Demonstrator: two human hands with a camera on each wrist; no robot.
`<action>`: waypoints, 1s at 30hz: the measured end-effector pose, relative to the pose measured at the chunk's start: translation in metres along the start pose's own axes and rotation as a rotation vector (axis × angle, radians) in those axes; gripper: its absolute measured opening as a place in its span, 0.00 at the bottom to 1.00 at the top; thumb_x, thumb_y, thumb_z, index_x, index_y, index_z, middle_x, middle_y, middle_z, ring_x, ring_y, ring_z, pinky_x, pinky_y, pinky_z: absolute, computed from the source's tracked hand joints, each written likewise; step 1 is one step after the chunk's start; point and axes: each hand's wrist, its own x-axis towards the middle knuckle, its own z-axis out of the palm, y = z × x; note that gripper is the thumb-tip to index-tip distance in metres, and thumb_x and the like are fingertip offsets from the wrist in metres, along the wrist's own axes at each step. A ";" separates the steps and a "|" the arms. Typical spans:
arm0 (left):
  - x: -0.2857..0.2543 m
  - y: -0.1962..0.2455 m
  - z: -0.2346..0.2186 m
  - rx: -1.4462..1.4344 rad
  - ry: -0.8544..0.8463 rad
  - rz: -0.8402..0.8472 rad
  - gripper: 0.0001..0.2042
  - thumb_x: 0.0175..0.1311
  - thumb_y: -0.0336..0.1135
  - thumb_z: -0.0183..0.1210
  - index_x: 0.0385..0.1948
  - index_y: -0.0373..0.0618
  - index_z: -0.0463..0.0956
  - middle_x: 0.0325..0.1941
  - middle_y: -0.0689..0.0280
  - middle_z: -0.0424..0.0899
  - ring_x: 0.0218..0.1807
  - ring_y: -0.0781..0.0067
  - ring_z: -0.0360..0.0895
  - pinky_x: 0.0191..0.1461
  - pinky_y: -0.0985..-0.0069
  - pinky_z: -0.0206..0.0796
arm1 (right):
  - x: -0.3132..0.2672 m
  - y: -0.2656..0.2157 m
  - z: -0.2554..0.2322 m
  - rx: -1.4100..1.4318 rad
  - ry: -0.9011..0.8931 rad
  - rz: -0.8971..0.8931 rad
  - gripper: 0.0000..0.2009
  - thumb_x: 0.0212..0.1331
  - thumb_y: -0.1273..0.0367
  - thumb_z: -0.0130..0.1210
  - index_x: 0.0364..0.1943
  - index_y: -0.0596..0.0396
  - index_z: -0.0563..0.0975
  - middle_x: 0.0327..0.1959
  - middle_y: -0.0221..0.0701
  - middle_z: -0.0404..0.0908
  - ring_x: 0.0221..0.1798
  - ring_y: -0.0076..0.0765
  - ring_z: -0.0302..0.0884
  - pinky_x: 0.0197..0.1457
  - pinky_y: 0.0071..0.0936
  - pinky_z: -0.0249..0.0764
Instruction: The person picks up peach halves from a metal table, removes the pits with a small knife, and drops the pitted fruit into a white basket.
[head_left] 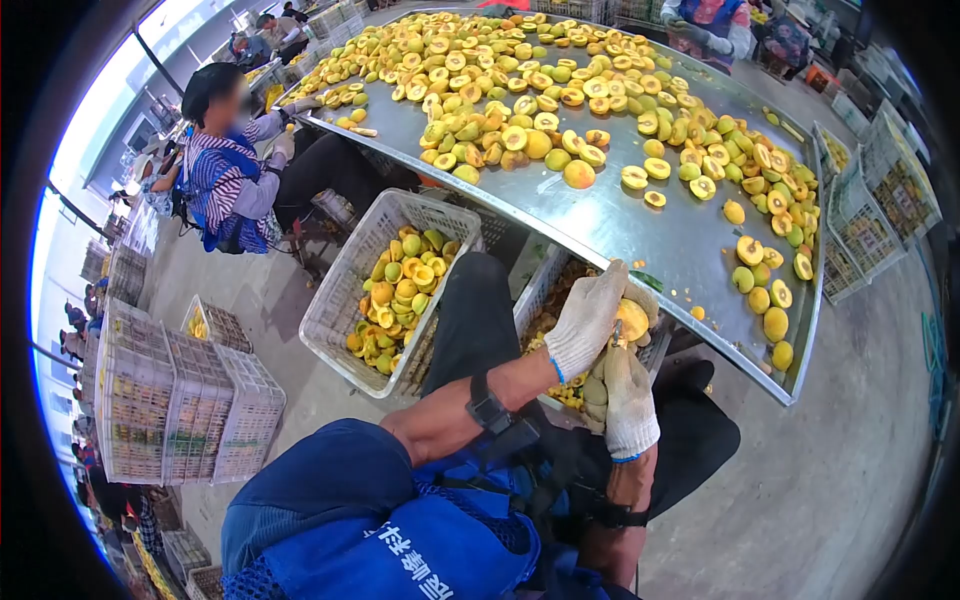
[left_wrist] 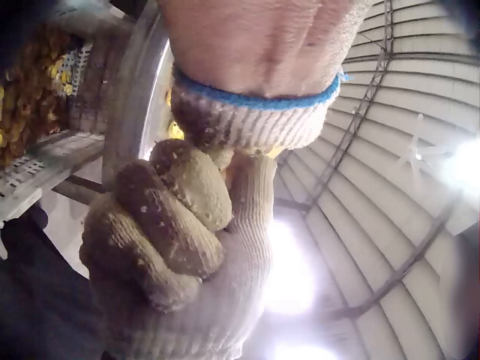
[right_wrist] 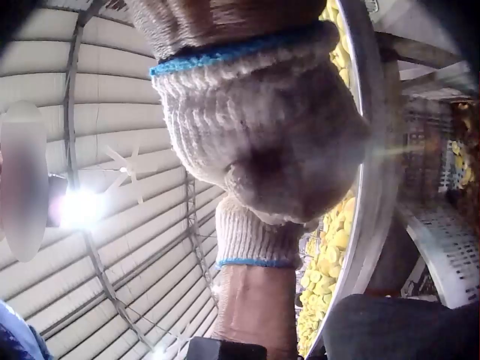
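In the head view my gloved left hand (head_left: 588,315) holds a cut yellow stone fruit (head_left: 631,318), its round flesh showing between the fingers. Just below it, my gloved right hand (head_left: 628,395) grips a small metal tool (head_left: 616,341), whose tip meets the fruit; most of the tool is hidden. The left wrist view shows the right hand's curled fingers (left_wrist: 184,217) close under the left glove's cuff (left_wrist: 247,120). Both hands are above a crate (head_left: 535,295) of fruit scraps, at the metal table's (head_left: 620,205) near edge.
Many halved fruits (head_left: 480,80) cover the table's far and right parts. A pale crate (head_left: 390,205) of fruit halves stands left of my knee. Stacked crates (head_left: 180,400) are farther left, more (head_left: 865,220) at right. Another person (head_left: 225,170) sits at the left corner.
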 end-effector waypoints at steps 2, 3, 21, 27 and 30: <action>0.005 -0.004 0.001 0.079 0.023 0.034 0.29 0.82 0.51 0.41 0.33 0.34 0.82 0.29 0.60 0.86 0.28 0.71 0.82 0.34 0.75 0.75 | 0.005 0.013 -0.007 -0.051 -0.011 -0.062 0.15 0.78 0.53 0.47 0.34 0.44 0.70 0.16 0.18 0.61 0.11 0.18 0.54 0.13 0.22 0.50; 0.008 -0.006 0.001 0.160 0.047 0.067 0.31 0.83 0.52 0.39 0.31 0.34 0.84 0.28 0.57 0.87 0.27 0.69 0.83 0.35 0.75 0.76 | 0.009 0.020 -0.010 -0.100 -0.023 -0.125 0.16 0.78 0.52 0.48 0.34 0.43 0.69 0.16 0.18 0.61 0.11 0.17 0.54 0.13 0.21 0.50; 0.011 -0.012 -0.007 -0.144 -0.569 0.167 0.30 0.80 0.54 0.44 0.35 0.30 0.82 0.36 0.51 0.86 0.34 0.62 0.84 0.42 0.69 0.78 | 0.000 0.019 -0.022 0.561 -0.416 0.070 0.21 0.75 0.46 0.48 0.32 0.45 0.69 0.16 0.18 0.57 0.11 0.16 0.47 0.12 0.18 0.44; 0.023 -0.023 -0.005 -0.064 -0.464 0.020 0.28 0.80 0.50 0.45 0.33 0.30 0.83 0.33 0.54 0.87 0.33 0.65 0.84 0.41 0.72 0.78 | 0.002 0.023 -0.029 0.311 -0.196 -0.009 0.19 0.76 0.48 0.48 0.34 0.46 0.70 0.16 0.19 0.59 0.11 0.16 0.48 0.12 0.19 0.45; 0.020 -0.021 -0.004 0.012 -0.316 -0.012 0.28 0.80 0.50 0.45 0.32 0.31 0.83 0.31 0.56 0.86 0.31 0.67 0.84 0.40 0.73 0.78 | 0.002 0.017 -0.021 0.188 -0.085 0.054 0.19 0.75 0.49 0.48 0.32 0.45 0.70 0.17 0.19 0.60 0.12 0.16 0.49 0.13 0.19 0.45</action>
